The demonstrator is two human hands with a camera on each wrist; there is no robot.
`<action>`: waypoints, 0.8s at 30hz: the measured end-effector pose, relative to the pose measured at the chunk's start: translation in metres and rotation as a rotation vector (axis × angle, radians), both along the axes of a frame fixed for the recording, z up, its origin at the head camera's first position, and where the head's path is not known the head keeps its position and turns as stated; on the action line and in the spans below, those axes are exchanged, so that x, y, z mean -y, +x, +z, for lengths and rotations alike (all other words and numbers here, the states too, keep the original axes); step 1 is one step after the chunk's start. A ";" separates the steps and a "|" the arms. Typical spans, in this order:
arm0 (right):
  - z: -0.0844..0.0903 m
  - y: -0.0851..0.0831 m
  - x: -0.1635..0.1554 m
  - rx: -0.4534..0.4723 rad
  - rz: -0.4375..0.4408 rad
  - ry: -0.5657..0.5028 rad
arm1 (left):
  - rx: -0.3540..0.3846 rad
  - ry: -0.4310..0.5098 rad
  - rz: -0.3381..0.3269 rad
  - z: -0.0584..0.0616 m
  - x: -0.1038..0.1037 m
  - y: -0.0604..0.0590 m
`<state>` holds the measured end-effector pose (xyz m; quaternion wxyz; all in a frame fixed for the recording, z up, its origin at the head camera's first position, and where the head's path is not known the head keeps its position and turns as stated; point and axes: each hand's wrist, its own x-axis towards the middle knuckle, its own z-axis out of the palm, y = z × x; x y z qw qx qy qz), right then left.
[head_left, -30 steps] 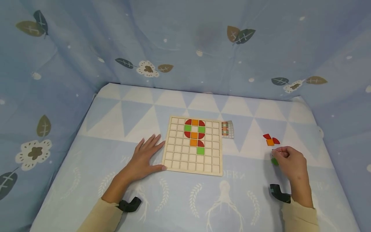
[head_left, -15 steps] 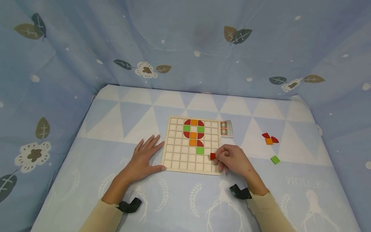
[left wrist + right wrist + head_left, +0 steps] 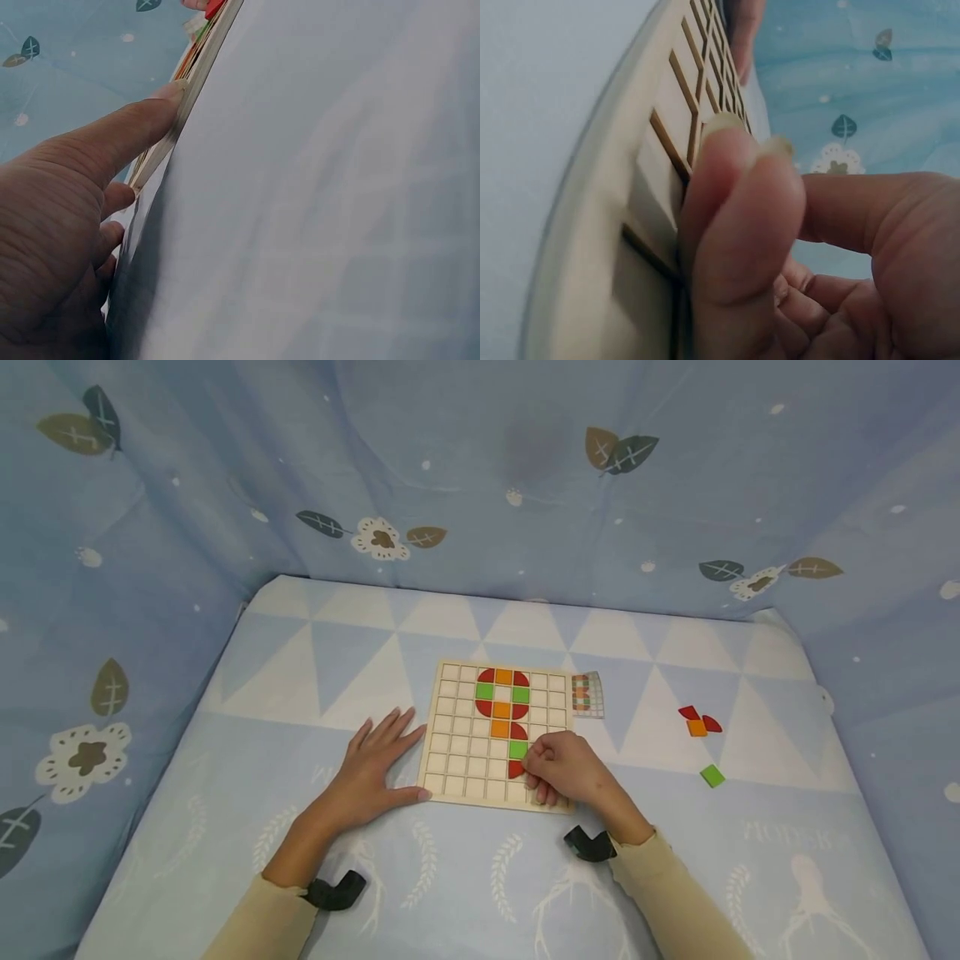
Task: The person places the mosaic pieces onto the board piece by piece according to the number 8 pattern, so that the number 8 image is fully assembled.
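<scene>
A wooden grid board lies on the blue patterned cloth, with red, orange and green pieces in its upper middle cells. My right hand pinches a red quarter-round piece and holds it down at the cell just under the lower green square. My left hand lies flat beside the board's left edge, thumb against the near left corner. The left wrist view shows that thumb touching the board's edge. In the right wrist view my curled fingers press on the board; the piece is hidden there.
Off to the right lie two red pieces around an orange square, and a green square nearer to me. A small pattern card sits at the board's far right corner. Blue leaf-print fabric walls close in three sides.
My right hand picked a red piece from the loose pile at the right, carried it left over the board and now sets it under the green square. The left hand stayed put.
</scene>
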<state>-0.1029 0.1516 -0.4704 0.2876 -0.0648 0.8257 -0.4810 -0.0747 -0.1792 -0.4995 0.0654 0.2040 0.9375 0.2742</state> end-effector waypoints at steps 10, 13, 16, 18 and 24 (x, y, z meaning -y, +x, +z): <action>0.006 -0.002 0.005 -0.013 0.022 0.097 | 0.014 -0.011 0.004 0.001 0.000 0.000; 0.008 -0.001 0.007 -0.028 0.020 0.119 | 0.011 -0.004 0.002 0.001 0.000 0.000; 0.010 0.000 0.010 -0.057 0.018 0.148 | 0.009 -0.004 0.002 0.002 0.001 -0.001; 0.011 0.001 0.011 -0.084 0.018 0.172 | 0.006 -0.004 0.003 0.002 0.001 -0.001; 0.009 0.007 0.007 -0.105 -0.009 0.160 | -0.001 0.009 0.002 -0.002 0.000 0.000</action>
